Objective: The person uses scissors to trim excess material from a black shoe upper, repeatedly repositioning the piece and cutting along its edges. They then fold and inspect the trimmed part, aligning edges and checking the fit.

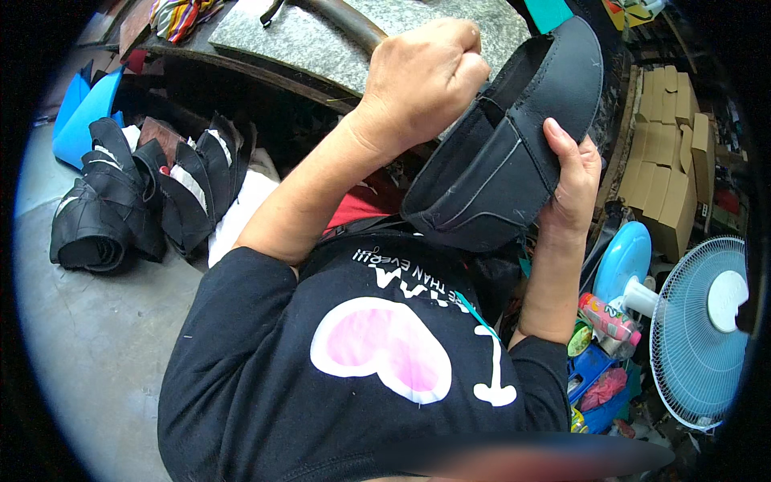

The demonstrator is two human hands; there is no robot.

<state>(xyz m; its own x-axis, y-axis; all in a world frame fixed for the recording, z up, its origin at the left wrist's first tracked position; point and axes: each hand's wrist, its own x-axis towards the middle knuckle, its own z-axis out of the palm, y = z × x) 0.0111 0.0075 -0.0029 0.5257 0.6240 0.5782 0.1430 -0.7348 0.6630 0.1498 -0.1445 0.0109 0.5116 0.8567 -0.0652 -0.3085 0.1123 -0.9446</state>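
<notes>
A black shoe upper [514, 153] with stitched seams is held up in front of my chest, its opening turned to the left and its rounded end up at the right. My right hand [572, 173] grips its right side, the thumb pressed on the outer face and the fingers hidden behind. My left hand [430, 76] is closed in a fist beside the opening, and whatever it may hold is hidden. Behind that fist a wooden handle [345, 22] extends over a grey speckled stone slab [265, 48]. Whether the fist touches the handle I cannot tell.
Bundled and rolled black pieces [100, 213] lie at the left near a blue object [84, 116]. A striped cloth [181, 18] lies at the far left. Cardboard boxes [662, 161], a blue fan [699, 329] and a pink bottle [608, 317] stand at the right.
</notes>
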